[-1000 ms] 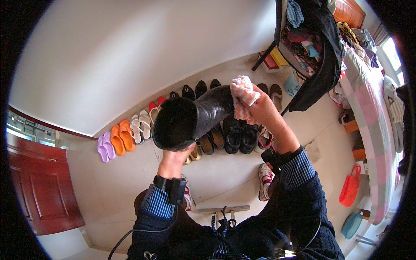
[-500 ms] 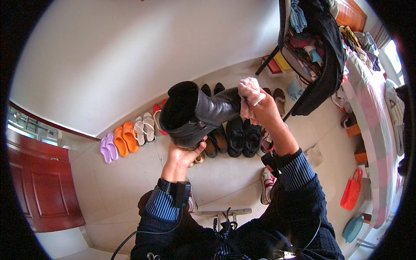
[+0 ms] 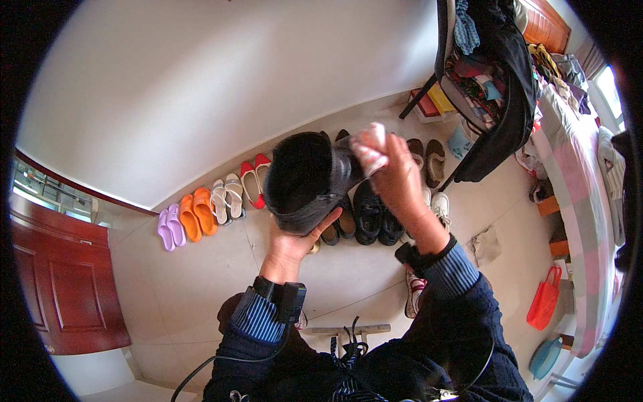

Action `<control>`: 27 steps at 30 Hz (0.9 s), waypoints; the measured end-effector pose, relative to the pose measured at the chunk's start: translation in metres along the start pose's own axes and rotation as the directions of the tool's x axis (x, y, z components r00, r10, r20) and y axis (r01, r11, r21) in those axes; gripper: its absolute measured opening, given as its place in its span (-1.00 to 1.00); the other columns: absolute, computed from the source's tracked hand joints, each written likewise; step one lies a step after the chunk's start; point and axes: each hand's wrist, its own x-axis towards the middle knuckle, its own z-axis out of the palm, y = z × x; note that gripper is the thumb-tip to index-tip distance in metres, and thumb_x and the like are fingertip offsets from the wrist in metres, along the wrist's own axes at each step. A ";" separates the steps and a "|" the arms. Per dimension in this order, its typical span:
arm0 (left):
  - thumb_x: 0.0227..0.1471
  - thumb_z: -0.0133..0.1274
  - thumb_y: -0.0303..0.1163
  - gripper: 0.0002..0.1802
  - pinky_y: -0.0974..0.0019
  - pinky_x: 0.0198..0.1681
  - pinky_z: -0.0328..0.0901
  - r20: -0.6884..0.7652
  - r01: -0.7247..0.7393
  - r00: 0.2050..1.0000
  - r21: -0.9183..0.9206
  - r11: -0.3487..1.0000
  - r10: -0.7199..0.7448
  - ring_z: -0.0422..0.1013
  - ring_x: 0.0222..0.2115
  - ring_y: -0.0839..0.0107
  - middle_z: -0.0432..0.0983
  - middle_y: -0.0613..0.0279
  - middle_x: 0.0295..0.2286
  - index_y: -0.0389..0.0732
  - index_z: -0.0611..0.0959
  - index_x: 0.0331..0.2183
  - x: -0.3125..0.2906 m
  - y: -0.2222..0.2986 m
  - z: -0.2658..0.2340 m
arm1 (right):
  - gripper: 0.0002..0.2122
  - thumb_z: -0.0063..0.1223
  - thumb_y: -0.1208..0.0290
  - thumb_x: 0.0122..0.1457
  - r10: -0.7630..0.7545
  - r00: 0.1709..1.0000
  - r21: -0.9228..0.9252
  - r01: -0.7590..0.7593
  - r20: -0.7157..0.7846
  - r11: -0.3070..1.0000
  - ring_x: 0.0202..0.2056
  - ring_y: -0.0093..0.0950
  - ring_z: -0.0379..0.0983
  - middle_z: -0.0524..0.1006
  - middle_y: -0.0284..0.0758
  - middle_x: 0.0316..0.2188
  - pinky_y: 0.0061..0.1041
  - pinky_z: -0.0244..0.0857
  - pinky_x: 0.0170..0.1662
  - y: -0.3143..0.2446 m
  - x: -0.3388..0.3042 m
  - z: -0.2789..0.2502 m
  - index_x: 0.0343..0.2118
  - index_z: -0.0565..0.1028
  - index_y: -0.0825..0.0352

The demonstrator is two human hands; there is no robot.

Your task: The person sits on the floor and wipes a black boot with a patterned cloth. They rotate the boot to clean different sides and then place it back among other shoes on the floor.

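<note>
A black leather ankle boot (image 3: pixel 299 175) is held up in front of me, its wide opening tilted toward my view. My left hand (image 3: pixel 290 246) grips the boot from below, with the thumb along its shaft. In my right hand (image 3: pixel 400 175) is a pink-and-white cloth (image 3: pixel 370 147), bunched up and pressed at the boot's toe end. Motion blurs the cloth and part of that hand. The toe of the boot is mostly hidden behind the cloth and fingers.
Pairs of shoes line the wall: purple clogs (image 3: pixel 171 226), orange clogs (image 3: pixel 198 213), sandals (image 3: pixel 226 198), red flats (image 3: pixel 252 181) and black shoes (image 3: pixel 368 213). A dark wardrobe frame (image 3: pixel 492 144) stands at right, near a bed (image 3: pixel 566 141). A red bag (image 3: pixel 544 299) lies beside the bed.
The boot has shifted slightly right and turned, so its opening faces me more. My right hand with the cloth has moved left and a little nearer along the boot.
</note>
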 end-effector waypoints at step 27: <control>0.20 -0.09 0.16 -0.50 0.22 -0.37 0.28 -0.330 -0.086 0.943 -0.085 0.993 0.054 0.39 -0.44 0.28 0.57 0.21 -0.29 -0.03 0.61 -0.12 0.011 -0.011 -0.010 | -0.46 0.39 0.54 -0.18 -0.118 0.988 -0.115 0.129 0.095 0.985 -0.22 -0.05 0.52 0.45 -0.14 -0.23 -0.20 0.48 -0.28 -0.005 -0.017 0.014 -0.10 0.35 0.28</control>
